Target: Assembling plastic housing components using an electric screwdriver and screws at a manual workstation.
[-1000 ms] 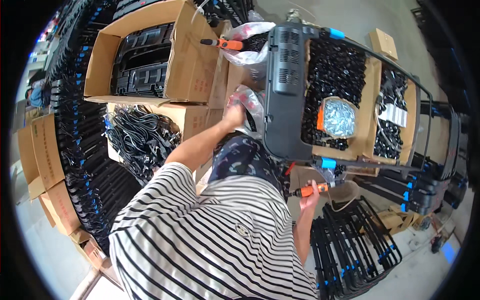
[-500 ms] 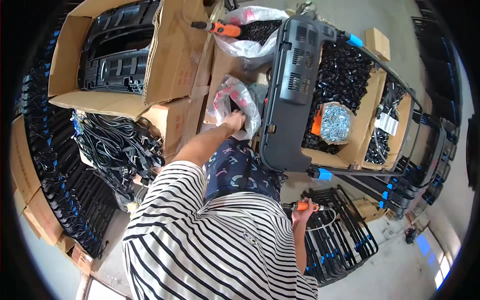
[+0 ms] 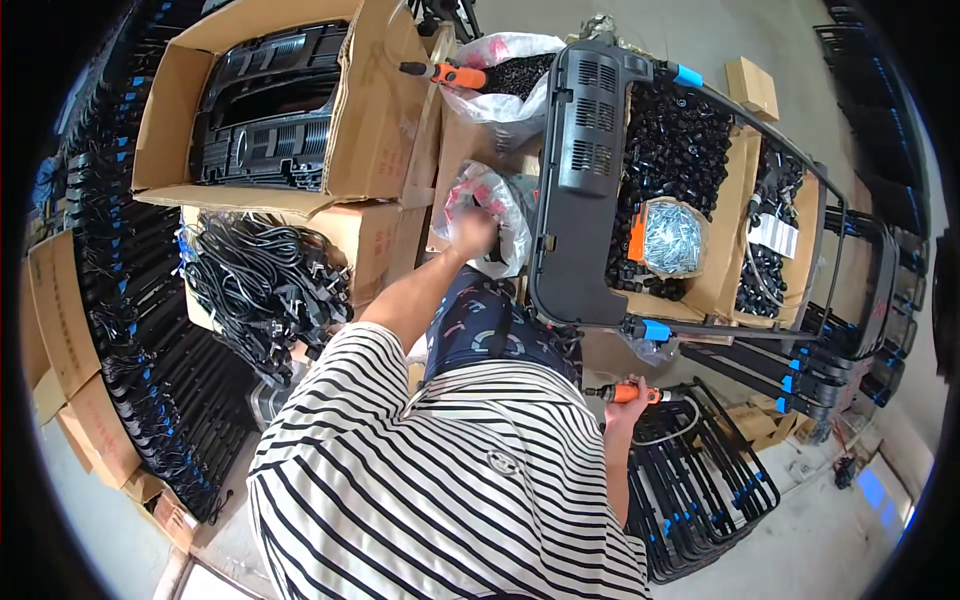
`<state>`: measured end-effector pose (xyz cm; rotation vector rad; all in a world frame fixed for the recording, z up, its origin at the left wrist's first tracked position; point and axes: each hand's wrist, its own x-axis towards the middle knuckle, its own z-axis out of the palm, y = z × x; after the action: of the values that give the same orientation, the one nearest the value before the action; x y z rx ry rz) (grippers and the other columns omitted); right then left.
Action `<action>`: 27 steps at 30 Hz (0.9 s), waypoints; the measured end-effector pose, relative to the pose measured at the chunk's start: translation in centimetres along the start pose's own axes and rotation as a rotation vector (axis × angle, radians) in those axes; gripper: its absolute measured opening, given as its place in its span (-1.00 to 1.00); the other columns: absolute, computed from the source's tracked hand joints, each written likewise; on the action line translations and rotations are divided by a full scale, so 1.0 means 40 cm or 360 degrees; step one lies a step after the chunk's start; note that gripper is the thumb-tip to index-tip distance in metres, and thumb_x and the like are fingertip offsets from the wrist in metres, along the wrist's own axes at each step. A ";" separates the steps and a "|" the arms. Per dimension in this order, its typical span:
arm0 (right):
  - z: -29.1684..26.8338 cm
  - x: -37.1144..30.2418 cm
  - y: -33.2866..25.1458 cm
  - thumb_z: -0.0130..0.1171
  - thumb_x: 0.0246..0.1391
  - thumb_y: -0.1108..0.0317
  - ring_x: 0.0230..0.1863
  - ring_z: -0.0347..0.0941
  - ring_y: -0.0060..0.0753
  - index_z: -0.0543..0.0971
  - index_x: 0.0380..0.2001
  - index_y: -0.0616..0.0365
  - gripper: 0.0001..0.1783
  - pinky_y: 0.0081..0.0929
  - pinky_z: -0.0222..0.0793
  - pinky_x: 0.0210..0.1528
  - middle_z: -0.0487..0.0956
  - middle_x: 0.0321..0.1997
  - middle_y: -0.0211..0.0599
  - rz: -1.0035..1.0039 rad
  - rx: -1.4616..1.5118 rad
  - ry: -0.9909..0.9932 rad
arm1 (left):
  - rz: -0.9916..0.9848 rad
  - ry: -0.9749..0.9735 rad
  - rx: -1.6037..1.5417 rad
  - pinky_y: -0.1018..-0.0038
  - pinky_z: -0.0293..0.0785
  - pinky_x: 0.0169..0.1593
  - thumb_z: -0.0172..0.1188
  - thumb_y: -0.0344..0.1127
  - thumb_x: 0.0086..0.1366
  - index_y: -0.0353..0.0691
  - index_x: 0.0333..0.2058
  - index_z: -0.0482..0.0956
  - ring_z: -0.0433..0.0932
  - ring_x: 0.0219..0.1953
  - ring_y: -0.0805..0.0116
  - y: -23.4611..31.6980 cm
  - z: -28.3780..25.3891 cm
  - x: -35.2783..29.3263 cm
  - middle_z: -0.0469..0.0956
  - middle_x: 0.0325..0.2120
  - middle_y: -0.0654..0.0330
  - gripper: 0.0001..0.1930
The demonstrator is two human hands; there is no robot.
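Observation:
My left hand (image 3: 474, 234) is at the mouth of a clear plastic bag (image 3: 512, 228) with red print; motion smears its fingers, and the bag's contents are hidden. Out to my right, my right hand (image 3: 628, 408) is wrapped round an orange and black power screwdriver (image 3: 622, 393) with a pale hose or cord at its rear. In front of me stands a black frame with a dark plastic cover (image 3: 575, 255) on its left side. Through the frame show cartons of small black parts (image 3: 680, 150) and a bag of silver screws (image 3: 672, 243).
A second orange screwdriver (image 3: 458, 76) lies by a sack of black pieces (image 3: 518, 78). At left are an open carton (image 3: 375, 130) of black covers and a heap of black cables (image 3: 262, 285). Black tube frames (image 3: 700, 480) are stacked on the floor at right.
My left hand has shifted within the bag's mouth and is now blurred. The whole view has swung a little, and my right hand still grips the screwdriver.

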<state>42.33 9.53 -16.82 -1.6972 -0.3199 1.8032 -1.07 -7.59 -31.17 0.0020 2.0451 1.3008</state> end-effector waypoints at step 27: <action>0.632 -0.549 -0.367 0.08 0.15 0.19 -0.39 0.25 -0.47 0.40 -0.26 0.20 -0.72 -0.47 0.23 -0.22 0.35 -0.33 -0.33 -0.0705 0.0647 -0.1513 | -0.0564 -0.1485 -0.2199 0.69 0.14 -0.63 0.00 -0.27 0.35 -0.26 -0.32 0.44 0.23 -0.60 0.56 0.578 -0.179 -0.414 0.34 -0.50 0.29 -0.83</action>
<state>21.42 13.99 12.84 -0.3662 -0.6068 2.0164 -0.71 -7.71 -1.85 -0.2983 0.1572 1.7309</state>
